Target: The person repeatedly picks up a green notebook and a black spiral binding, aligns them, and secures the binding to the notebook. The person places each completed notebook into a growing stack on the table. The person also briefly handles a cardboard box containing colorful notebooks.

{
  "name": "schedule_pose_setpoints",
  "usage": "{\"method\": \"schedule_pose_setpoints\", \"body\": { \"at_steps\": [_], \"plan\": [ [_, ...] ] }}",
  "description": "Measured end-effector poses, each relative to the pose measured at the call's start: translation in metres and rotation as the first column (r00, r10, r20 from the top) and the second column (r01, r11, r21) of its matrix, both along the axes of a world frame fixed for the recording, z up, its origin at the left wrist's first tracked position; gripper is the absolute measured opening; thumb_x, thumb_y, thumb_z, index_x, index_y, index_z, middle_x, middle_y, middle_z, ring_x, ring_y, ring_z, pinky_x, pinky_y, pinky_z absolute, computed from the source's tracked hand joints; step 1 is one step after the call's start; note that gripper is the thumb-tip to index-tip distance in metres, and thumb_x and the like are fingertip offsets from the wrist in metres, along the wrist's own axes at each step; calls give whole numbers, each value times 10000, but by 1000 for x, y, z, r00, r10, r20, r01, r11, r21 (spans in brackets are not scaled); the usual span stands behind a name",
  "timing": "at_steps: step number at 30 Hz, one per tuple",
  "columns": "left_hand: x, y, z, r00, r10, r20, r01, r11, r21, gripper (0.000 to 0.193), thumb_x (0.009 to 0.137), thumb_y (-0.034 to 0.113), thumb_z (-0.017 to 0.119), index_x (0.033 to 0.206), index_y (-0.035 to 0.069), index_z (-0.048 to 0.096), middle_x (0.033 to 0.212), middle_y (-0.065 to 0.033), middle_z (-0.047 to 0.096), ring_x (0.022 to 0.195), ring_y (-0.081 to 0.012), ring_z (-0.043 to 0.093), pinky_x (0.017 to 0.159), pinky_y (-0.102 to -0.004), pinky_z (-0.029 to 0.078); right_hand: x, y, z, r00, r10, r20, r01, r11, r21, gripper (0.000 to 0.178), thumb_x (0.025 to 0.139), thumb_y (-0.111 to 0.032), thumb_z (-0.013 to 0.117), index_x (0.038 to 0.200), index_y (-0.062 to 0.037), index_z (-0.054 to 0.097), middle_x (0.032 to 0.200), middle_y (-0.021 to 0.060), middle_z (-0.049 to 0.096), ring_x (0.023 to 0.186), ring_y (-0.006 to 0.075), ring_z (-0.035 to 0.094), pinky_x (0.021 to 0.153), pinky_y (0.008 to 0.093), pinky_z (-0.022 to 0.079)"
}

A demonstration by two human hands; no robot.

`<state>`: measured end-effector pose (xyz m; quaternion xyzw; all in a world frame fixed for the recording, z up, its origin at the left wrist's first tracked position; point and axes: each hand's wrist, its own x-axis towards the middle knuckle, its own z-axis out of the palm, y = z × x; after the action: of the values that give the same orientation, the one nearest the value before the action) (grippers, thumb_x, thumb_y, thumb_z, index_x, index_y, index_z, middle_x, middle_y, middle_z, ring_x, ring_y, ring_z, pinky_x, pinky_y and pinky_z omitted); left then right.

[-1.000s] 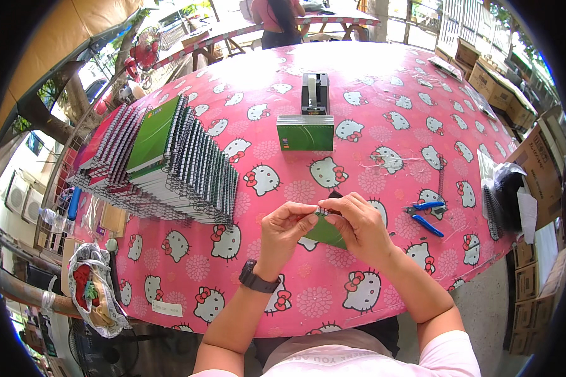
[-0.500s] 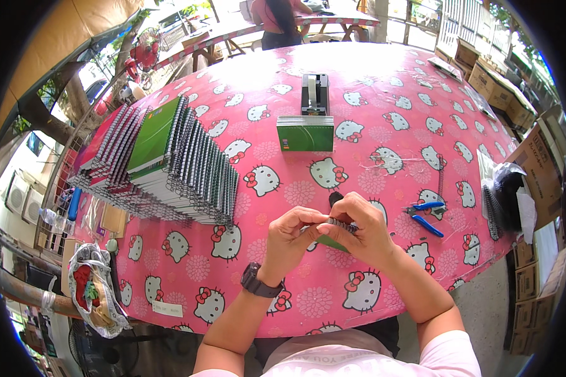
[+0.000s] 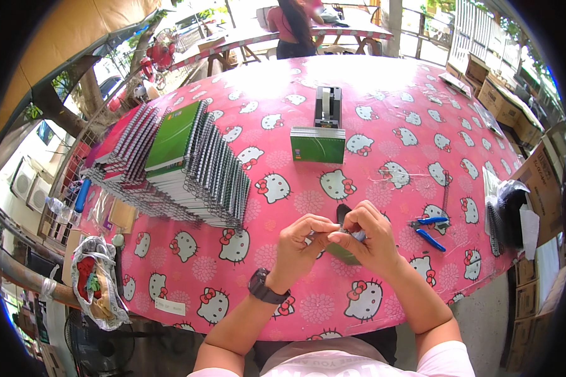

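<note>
My left hand [image 3: 305,242] and my right hand [image 3: 372,235] meet over the near middle of the table, fingertips pinched close together. A sliver of greyish material [image 3: 359,235] shows under the right fingers; what the pinches hold is mostly hidden. Just below them a small green notebook [image 3: 343,254] is partly covered by the hands. Beyond the fingertips a dark object [image 3: 343,212] pokes out, its kind unclear. Blue-handled cutting pliers [image 3: 431,234] lie to the right, handles spread. Farther off, a short stack of green notebooks [image 3: 317,146] sits against a black tape dispenser [image 3: 327,107].
Tall stacks of spiral notebooks, green [image 3: 198,166] and pink [image 3: 122,141], stand at the left. A plastic bag [image 3: 96,283] hangs off the left edge. A black wire coil [image 3: 495,220] and cardboard boxes [image 3: 544,176] are at the right. A person [image 3: 290,28] is beyond the table.
My fingers have shifted their pinch, and the ridged, coil-like strip seen between them earlier is now mostly covered. The whole view has tilted slightly, moving the table contents down and mostly rightward.
</note>
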<state>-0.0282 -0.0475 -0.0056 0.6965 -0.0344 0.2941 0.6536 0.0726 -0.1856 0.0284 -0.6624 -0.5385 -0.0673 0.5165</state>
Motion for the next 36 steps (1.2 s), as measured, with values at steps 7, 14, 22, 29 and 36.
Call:
{"method": "schedule_pose_setpoints", "body": {
  "at_steps": [7, 14, 22, 29, 36],
  "plan": [
    [-3, -16, 4, 989, 118, -93, -126, 988, -92, 205, 870, 70, 654, 1031, 44, 529, 965, -34, 558, 852, -76, 513, 722, -207, 442, -3, 0, -1, 999, -5, 35, 5, 1000, -12, 212, 901, -218, 593, 916, -9, 558, 799, 102, 574, 734, 281, 538, 643, 363, 444],
    [-13, 29, 60, 859, 495, 133, -512, 833, 208, 335, 911, 292, 616, 1075, 54, 447, 905, -8, 479, 820, -74, 474, 690, -227, 434, -6, 2, 0, 996, -82, -47, 88, 987, 133, 436, 896, -332, 592, 1174, -7, 506, 1065, 126, 567, 994, 285, 527, 873, 397, 410],
    [-66, 167, 148, 469, 847, 251, -874, 403, 270, 405, 875, 295, 642, 1178, 44, 545, 891, -38, 504, 767, -144, 581, 626, -263, 485, 39, -8, -15, 968, -200, -152, 226, 958, 179, 257, 825, -150, 644, 1045, -39, 571, 992, 104, 601, 945, 252, 539, 825, 364, 419],
    [-66, 152, 146, 259, 841, 475, -754, -131, 644, 305, 871, 302, 641, 999, 25, 634, 1038, -131, 592, 874, -254, 586, 773, -359, 464, 81, -10, -57, 919, -384, -85, 391, 917, 84, 169, 780, -125, 672, 727, -16, 555, 716, 99, 585, 733, 255, 530, 713, 367, 429],
    [-48, 132, 150, 659, 734, 165, -532, 301, 791, 370, 827, 253, 659, 1082, -12, 610, 1112, -165, 609, 1069, -311, 560, 913, -380, 435, 107, -16, -68, 842, -509, -177, 519, 855, 12, 167, 809, -137, 653, 753, 10, 598, 734, 116, 610, 732, 268, 545, 713, 367, 442]
  ]
}}
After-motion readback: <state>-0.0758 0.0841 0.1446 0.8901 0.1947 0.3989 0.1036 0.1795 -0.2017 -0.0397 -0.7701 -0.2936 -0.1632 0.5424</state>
